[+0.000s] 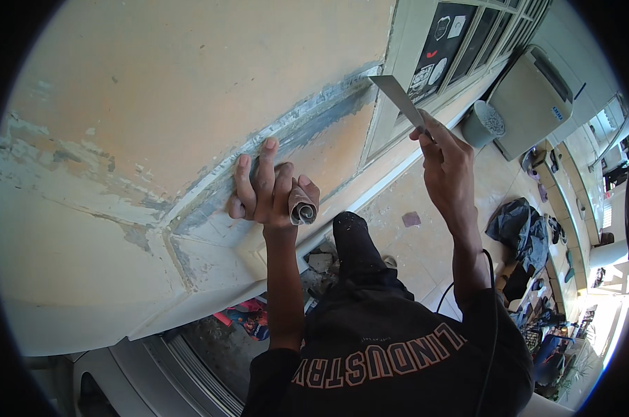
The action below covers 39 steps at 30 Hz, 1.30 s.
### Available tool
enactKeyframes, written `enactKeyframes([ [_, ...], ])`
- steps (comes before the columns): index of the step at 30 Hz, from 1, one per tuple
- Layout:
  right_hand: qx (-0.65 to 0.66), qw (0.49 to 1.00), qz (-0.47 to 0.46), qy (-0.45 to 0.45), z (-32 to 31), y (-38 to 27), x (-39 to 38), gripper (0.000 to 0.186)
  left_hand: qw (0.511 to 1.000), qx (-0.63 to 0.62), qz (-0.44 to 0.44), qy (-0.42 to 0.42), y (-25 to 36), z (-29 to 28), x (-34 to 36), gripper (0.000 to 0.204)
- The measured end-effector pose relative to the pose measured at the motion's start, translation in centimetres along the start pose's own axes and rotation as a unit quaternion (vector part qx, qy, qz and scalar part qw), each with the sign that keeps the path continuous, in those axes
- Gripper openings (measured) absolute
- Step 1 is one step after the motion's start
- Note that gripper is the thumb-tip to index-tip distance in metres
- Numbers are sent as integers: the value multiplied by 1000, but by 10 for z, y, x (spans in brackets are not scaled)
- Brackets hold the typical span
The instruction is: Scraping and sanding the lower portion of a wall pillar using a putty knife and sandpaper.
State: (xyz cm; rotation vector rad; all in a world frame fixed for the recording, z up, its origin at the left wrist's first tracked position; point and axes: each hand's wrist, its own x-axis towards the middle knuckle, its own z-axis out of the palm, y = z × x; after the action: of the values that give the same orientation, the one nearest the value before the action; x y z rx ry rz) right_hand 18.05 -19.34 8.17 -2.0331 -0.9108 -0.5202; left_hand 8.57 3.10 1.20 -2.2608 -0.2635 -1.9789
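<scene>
Two bare hands are raised at the moulding (pixel 318 105), a pale, grey-patched strip running across the wall (pixel 210 76). The left hand (pixel 269 191) lies at its lower edge, fingers loosely spread with the tips apparently resting against it, while a rolled brown sheet (pixel 302 208) is tucked in by the thumb. The right hand (pixel 448 163), to the right of the moulding, has its fingers closed around a flat metal scraper (pixel 400 99); the blade points toward the moulding's right end, beside the window frame (pixel 384 121), though whether it touches I cannot tell. For clean work, I would lay the blade nearly flat, follow the strip's length and ease the pressure near the frame, where a corner could gouge. The left fingertips are best clear of the blade's path, and the roll held snugly.
</scene>
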Motion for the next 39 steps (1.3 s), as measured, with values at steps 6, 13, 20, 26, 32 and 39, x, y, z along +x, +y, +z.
enactKeyframes([
  [6, -141, 981, -80, -107, -6, -58, -5, 54, 999, -10, -21, -40, 2, -12, 3, 17],
  [13, -165, 985, -24, -55, -7, -57, -3, 51, 954, -263, -99, -108, 6, -53, 20, 16],
  [20, -117, 991, 33, -59, -4, -42, 1, 49, 955, -250, -95, -128, -10, -86, 23, 21],
  [26, -56, 987, -60, -141, 14, -63, -13, 49, 972, -212, -46, -90, -1, -123, 35, 29],
  [32, -4, 978, -86, -192, 12, -68, -10, 48, 977, -148, 141, 55, -26, -141, 37, 41],
  [39, 365, 875, 128, -292, 48, -111, -39, 64, 984, 93, 96, 115, -48, -139, 6, 26],
])
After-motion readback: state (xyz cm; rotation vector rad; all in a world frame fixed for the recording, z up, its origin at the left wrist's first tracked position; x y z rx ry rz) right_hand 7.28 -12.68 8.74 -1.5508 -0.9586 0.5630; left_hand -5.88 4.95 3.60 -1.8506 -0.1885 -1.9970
